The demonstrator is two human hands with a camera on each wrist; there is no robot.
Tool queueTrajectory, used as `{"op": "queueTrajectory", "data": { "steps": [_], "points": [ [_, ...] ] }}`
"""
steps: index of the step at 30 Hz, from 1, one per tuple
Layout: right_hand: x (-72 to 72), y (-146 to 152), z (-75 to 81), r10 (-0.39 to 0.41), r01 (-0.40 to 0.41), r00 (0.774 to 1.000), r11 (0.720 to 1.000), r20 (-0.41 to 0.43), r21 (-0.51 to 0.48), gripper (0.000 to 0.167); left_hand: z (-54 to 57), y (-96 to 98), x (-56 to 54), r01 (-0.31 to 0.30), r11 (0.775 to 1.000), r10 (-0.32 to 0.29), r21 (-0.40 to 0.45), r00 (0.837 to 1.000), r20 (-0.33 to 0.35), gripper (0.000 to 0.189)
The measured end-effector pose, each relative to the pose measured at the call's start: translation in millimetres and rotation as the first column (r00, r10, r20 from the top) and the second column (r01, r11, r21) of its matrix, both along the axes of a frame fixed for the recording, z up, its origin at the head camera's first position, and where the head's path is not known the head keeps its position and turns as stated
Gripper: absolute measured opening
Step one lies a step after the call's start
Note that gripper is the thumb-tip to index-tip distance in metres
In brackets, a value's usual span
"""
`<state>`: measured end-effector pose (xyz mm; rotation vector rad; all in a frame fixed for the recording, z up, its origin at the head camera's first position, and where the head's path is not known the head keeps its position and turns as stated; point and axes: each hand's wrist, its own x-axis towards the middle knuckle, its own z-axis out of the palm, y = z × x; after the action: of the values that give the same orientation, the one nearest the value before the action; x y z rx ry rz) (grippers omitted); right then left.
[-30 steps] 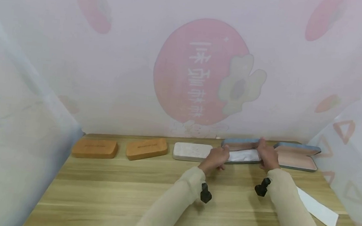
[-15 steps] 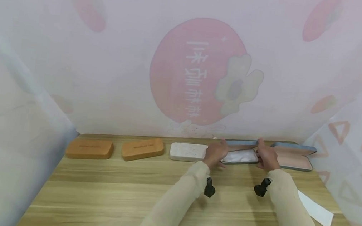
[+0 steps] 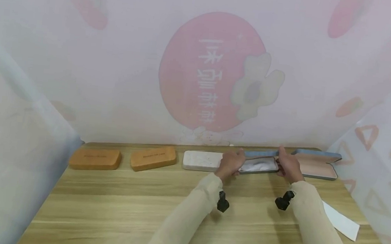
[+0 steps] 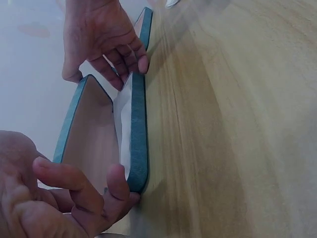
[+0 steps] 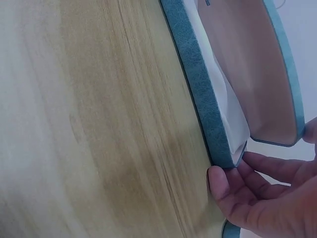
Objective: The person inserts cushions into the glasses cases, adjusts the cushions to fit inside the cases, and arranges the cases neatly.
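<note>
A teal-blue glasses case (image 3: 261,153) lies near the wall with its lid raised, and a crumpled white cloth (image 3: 258,165) fills its base. My left hand (image 3: 230,164) is at the left end; in the left wrist view its fingertips (image 4: 117,179) hold the base's corner. At the opposite end my right hand (image 3: 290,167) holds the case. In the right wrist view a fingertip (image 5: 218,179) touches the base's corner while the thumb, partly cut off, meets the lid's corner. The lid's pinkish lining (image 4: 96,134) shows in both wrist views.
Another blue case (image 3: 317,169), open with pink lining, stands to the right. Left of my hands lie a speckled white case (image 3: 200,160) and two orange-brown cases (image 3: 154,158), (image 3: 95,159). A white strip (image 3: 342,222) lies by my right forearm. Printed walls (image 3: 130,73) enclose the wooden table (image 3: 121,208).
My left hand has shifted from the base's front corner back toward the lid. The lid leans further forward, showing less lining in the head view. My right hand keeps its place at the right end.
</note>
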<state>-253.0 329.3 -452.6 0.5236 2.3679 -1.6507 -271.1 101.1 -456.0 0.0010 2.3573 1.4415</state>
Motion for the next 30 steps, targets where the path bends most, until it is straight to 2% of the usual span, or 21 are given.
{"op": "queueTrajectory", "data": {
  "steps": [2, 5, 9, 12, 15, 22, 30],
  "points": [
    [3.4, -0.3, 3.3, -0.012, 0.012, 1.0, 0.999, -0.001, -0.043, 0.055, -1.1, -0.2, 2.6, 0.008, 1.0, -0.008, 0.006, 1.0, 0.0, 0.062],
    [5.2, 1.2, 0.6, -0.016, 0.016, 1.0, 1.0, -0.007, -0.014, 0.046, -4.8, -0.8, 4.1, 0.046, 0.999, -0.046, -0.012, 0.999, -0.017, 0.055],
    [6.6, 5.1, -5.8, 0.023, -0.018, 0.999, 0.992, -0.04, 0.123, 0.038, -11.7, 0.0, 4.0, 0.108, 0.993, -0.111, -0.054, 0.993, -0.044, 0.048],
    [9.6, 5.7, -6.8, 0.045, -0.03, 0.995, 0.986, -0.086, 0.166, 0.033, -15.0, 1.2, 4.7, 0.116, 0.991, -0.122, -0.068, 0.989, -0.083, 0.047],
    [11.2, 6.0, -10.3, 0.049, -0.028, 0.993, 0.981, -0.104, 0.193, 0.034, -17.2, 2.3, 5.1, 0.115, 0.989, -0.125, -0.094, 0.985, -0.115, 0.042],
    [14.5, 2.5, -17.3, 0.01, 0.023, 0.992, 0.966, -0.126, 0.259, 0.039, -17.4, 2.7, 10.7, 0.108, 0.986, -0.124, -0.129, 0.984, -0.13, 0.037],
    [16.9, 5.5, -20.1, -0.003, 0.038, 0.994, 0.948, -0.111, 0.315, 0.047, -7.3, -6.6, 20.3, 0.119, 0.98, -0.152, -0.16, 0.966, -0.209, 0.044]
  ]
}}
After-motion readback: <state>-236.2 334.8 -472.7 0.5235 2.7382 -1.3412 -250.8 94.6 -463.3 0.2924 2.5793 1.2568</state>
